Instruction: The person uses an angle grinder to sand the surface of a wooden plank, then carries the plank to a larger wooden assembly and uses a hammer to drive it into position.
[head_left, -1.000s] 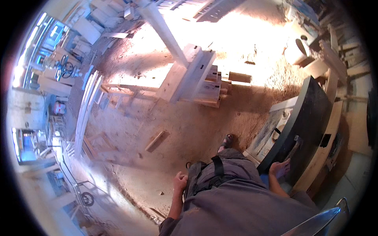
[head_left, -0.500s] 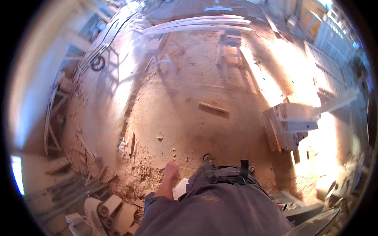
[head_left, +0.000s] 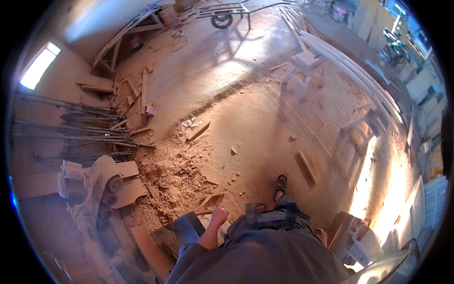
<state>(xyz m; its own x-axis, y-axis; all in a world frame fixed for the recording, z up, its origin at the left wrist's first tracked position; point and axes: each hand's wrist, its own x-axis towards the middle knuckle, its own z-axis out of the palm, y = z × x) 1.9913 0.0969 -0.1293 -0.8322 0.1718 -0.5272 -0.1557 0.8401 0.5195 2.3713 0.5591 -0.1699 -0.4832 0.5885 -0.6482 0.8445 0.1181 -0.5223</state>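
My left hand (head_left: 219, 215) hangs beside my left hip, its fingers curled into a loose fist. No object clearly sticks out of it. Nearest to it are a dark flat machine surface (head_left: 189, 230) and a small piece of wood (head_left: 208, 201) on the littered floor. At my right hip, my right hand (head_left: 321, 235) shows only in part, close to a stack of boards (head_left: 341, 232). Its fingers are too little seen to tell their state.
A dusty machine head with rollers (head_left: 109, 189) stands at left, before metal rods (head_left: 90, 130). Wood chips (head_left: 165, 189) cover the floor beside it. A loose board (head_left: 306, 167) lies ahead. Long planks (head_left: 354, 71) rest on trestles at right; a wheeled cart (head_left: 222, 14) stands far off.
My view has turned left, so the planks and board stack shift rightward and the machine comes fully into sight. My right hand now shows. One foot has stepped forward.
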